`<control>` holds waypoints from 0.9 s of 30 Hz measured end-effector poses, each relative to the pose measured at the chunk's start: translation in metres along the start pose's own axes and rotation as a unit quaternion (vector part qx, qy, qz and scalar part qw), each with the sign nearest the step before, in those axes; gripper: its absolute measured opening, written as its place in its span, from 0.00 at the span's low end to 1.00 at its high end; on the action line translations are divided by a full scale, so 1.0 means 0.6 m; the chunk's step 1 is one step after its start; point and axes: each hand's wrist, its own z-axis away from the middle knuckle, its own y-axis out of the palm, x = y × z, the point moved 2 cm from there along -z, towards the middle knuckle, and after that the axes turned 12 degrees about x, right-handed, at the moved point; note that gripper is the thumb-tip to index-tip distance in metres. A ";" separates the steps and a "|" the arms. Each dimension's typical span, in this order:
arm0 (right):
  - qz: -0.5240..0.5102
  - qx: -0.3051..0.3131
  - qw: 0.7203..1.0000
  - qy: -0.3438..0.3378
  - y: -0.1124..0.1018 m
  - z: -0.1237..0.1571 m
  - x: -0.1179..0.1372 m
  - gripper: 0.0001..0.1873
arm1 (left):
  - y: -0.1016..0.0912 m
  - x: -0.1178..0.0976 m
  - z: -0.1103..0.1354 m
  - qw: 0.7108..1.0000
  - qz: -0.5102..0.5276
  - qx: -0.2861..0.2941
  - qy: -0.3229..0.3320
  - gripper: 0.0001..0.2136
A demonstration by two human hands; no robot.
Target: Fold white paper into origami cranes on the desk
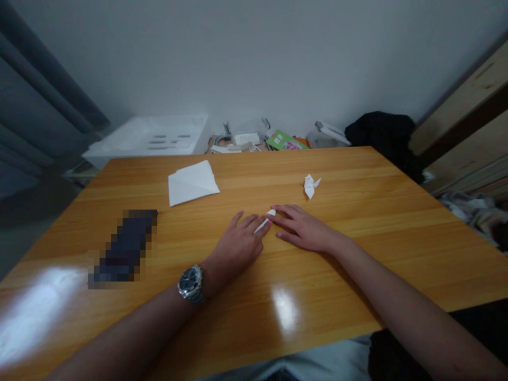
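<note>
Both my hands lie on the wooden table (357, 254), pressing a small folded piece of white paper (265, 222) flat between them. My left hand (236, 246), with a steel watch on its wrist, has its fingers stretched out over the paper's left side. My right hand (304, 227) lies flat with its fingers extended onto the paper's top end. Only a narrow white strip of the paper shows between the fingers. A finished small white paper figure (310, 185) stands farther back to the right.
A sheet of white paper (191, 182) with a diagonal crease lies at the back left. A dark, pixelated object (126, 246) rests to the left. Beyond the far edge are a white box (151, 137), clutter and dark cloth (381, 132).
</note>
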 end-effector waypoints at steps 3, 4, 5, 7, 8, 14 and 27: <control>0.018 0.018 1.000 0.005 0.002 0.003 0.005 0.31 | -0.003 -0.002 -0.001 1.000 -0.002 0.003 0.000 0.24; 0.021 0.026 0.999 0.007 0.004 0.003 0.005 0.31 | -0.003 -0.003 -0.001 1.000 -0.005 0.003 -0.001 0.23; 0.023 0.031 0.999 0.008 0.006 0.004 0.006 0.32 | -0.004 -0.004 -0.001 1.000 -0.006 0.002 -0.002 0.23; 0.020 0.034 0.999 0.010 0.008 0.006 0.005 0.32 | -0.003 -0.005 0.000 1.000 -0.003 0.001 -0.003 0.23; 0.016 0.032 0.999 0.011 0.008 0.007 0.005 0.32 | -0.002 -0.005 0.001 1.000 0.002 0.002 -0.002 0.23; 0.009 0.022 0.999 0.035 0.008 0.005 0.009 0.33 | 0.000 -0.001 0.006 0.999 0.038 0.004 -0.008 0.23; 0.041 0.027 0.997 0.054 0.018 -0.001 0.019 0.33 | -0.002 -0.002 0.012 0.996 0.086 0.007 -0.018 0.21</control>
